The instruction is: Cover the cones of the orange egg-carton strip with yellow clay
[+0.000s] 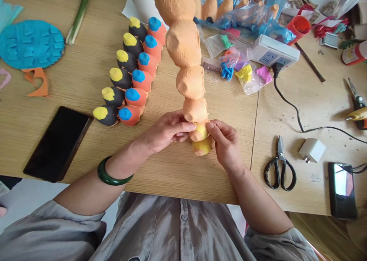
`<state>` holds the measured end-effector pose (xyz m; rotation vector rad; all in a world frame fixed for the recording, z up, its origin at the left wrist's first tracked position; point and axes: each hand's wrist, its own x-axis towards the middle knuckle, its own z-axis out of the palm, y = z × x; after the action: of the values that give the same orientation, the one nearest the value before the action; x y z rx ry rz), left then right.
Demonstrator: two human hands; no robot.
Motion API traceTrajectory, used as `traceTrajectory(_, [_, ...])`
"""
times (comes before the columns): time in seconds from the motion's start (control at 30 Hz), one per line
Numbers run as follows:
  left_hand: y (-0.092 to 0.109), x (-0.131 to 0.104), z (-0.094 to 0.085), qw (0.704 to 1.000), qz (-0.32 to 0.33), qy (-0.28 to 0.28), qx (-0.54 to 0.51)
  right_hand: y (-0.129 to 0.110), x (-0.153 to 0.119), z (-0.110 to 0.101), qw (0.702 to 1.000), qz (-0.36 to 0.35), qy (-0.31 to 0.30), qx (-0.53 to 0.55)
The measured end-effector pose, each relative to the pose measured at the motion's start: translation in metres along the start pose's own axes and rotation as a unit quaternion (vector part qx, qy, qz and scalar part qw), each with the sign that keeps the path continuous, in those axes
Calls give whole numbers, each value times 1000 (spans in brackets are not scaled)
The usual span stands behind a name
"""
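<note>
Between my hands is the near end of a long, orange-painted egg-carton strip [191, 77], held upright or tilted away from me. Yellow clay [202, 132] covers part of its two nearest bumps. My left hand [172, 129] grips the strip from the left, its thumb lying on the yellow patch. From the right, my right hand [225, 138] pinches the edge of the same bump with thumb and forefinger. Further left, a finished-looking pair of egg-carton rows [122, 77] rests on the table, black bumps with yellow tips beside orange-red bumps with blue tips.
A black phone [59, 142] and a blue oval clay piece [31, 44] lie left. On the right are black-handled scissors [280, 165], a white charger [312, 150], a small device [342, 190] and a power strip [275, 52] with its cord. Bagged clay [245, 73] lies behind.
</note>
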<state>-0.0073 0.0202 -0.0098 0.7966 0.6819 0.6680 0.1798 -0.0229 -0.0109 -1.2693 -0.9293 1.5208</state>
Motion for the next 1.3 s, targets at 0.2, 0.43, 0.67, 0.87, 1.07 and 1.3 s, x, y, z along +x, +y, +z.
traceTrajectory(0.2, [2,-1,-1,999,30,-36,12,1,2,-2,999,25,17,38])
traceTrajectory(0.43, [3,-3,-2,999,-2,-26,40,-5,7,3,983,98,36,152])
traceTrajectory(0.67, [3,-5,0,997,-60,-34,43,-9,10,1,959,168,-5,229])
traceTrajectory(0.87, [8,-7,5,995,-58,-73,36,-10,9,1,954,195,-27,228])
traceTrajectory(1.07, [8,-6,4,992,-87,-88,34,-13,8,3,954,205,-26,216])
traceTrajectory(1.3, [9,-5,1,991,-90,-81,49,-14,8,5,952,223,-27,209])
